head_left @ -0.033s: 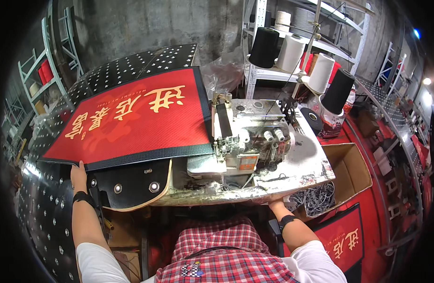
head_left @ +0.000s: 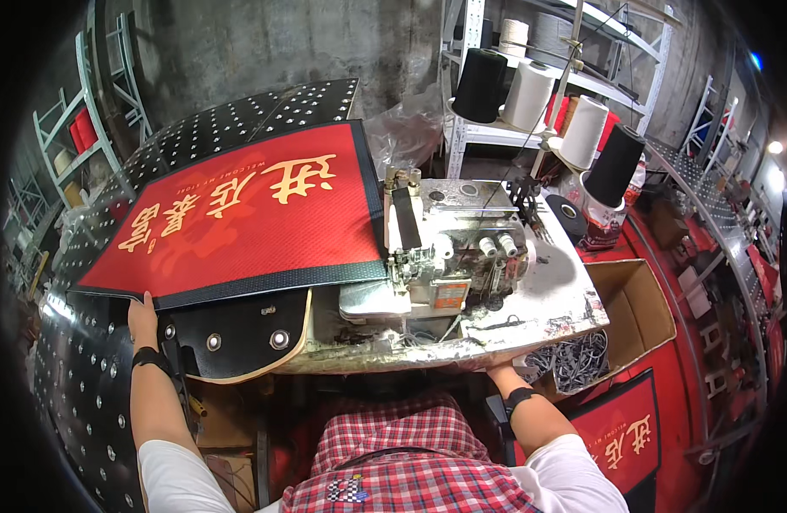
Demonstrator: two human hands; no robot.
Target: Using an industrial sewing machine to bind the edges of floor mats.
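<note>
A red doormat (head_left: pixel 265 214) with yellow lettering and a black border lies on the left side of the work surface. Its right end reaches the head of an industrial sewing machine (head_left: pixel 475 235). At the mat's near left border, my left hand (head_left: pixel 142 323) pinches the edge, thumb on top and fingers tucked beneath. My right hand (head_left: pixel 501 373) is at the underside of the machine table's (head_left: pixel 547 321) front edge; its fingers are hidden there. A black strip (head_left: pixel 406 218) hangs on the machine's left part.
Black and white thread cones (head_left: pixel 528 96) stand behind the machine. A cardboard box (head_left: pixel 637 308) is at the right, beside a heap of grey trimmings (head_left: pixel 581 359). Another red mat (head_left: pixel 620 432) lies low at the right. The black studded table (head_left: pixel 86 402) extends left; metal shelving (head_left: pixel 462 141) stands behind.
</note>
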